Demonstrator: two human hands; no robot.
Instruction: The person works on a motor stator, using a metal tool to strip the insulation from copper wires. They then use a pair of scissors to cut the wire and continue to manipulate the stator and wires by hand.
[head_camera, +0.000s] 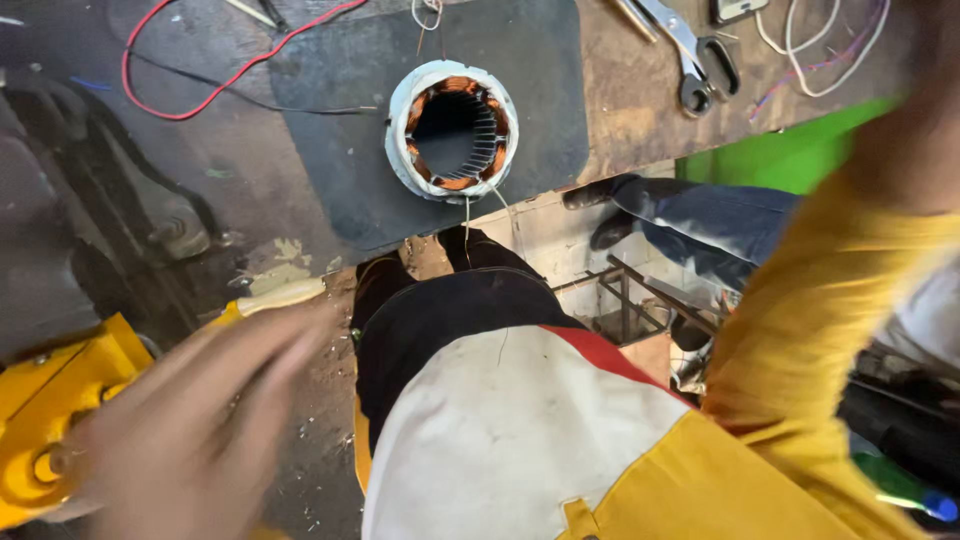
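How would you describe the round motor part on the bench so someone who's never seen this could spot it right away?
Start at the dark workbench and find the black rubber mat lying on it. Near the mat's front edge sits the motor part, a hollow ring wrapped in white with copper wire coils inside. Nothing else there is round and open through the middle; the red wire and the wrenches lie flat.

Left hand (190, 430) low at left, blurred, fingers spread, empty, just above yellow tool (40, 400) by worktop (250, 170) edge. Stator (452, 130) well apart: round, white-wrapped, copper windings inside, bore facing up, resting on dark mat (340, 140), thin wire ends trailing toward edge.
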